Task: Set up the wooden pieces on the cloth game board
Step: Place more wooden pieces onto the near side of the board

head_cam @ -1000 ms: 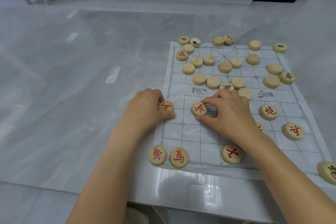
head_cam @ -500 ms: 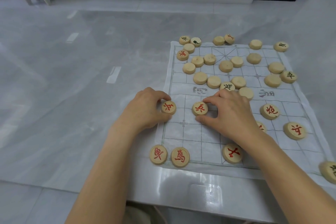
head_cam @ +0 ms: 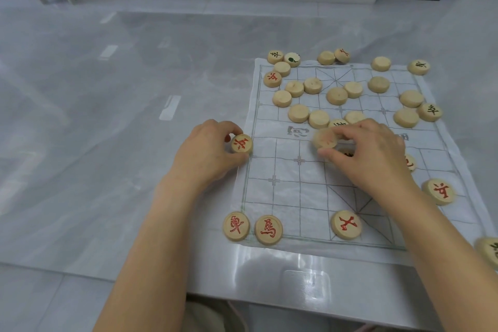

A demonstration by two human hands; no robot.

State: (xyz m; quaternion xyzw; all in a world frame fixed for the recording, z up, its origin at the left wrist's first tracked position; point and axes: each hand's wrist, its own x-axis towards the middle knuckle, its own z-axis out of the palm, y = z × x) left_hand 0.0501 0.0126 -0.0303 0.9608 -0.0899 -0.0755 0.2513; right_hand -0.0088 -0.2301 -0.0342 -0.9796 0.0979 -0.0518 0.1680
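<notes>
left of centre: the left hand point(head_cam: 213, 151) rests knuckles up on the grey table point(head_cam: 107, 143), its forearm entering from the lower edge. its thumb and forefinger pinch a red-marked piece point(head_cam: 241, 143) at the left border of the cloth board point(head_cam: 296, 197), probably to seat it on the outermost line. lower left corner of the board: two red pieces point(head_cam: 236, 226) lie face up, side by side, seemingly already on back-row points; a third red piece point(head_cam: 346, 224) lies further right on the same row. centre right: the right hand point(head_cam: 369, 153) arches over the board's middle band, wrist raised and fingers curled, pinching a blurred piece point(head_cam: 325, 138) between thumb and fingertips; the piece appears lifted clear of the cloth, so likely in transit to a point. its marking cannot be read. upper half of the board: unsorted pieces point(head_cam: 298, 113), mostly face down, await turning and placing. right edge: another red piece point(head_cam: 438, 191) lies face up.
</notes>
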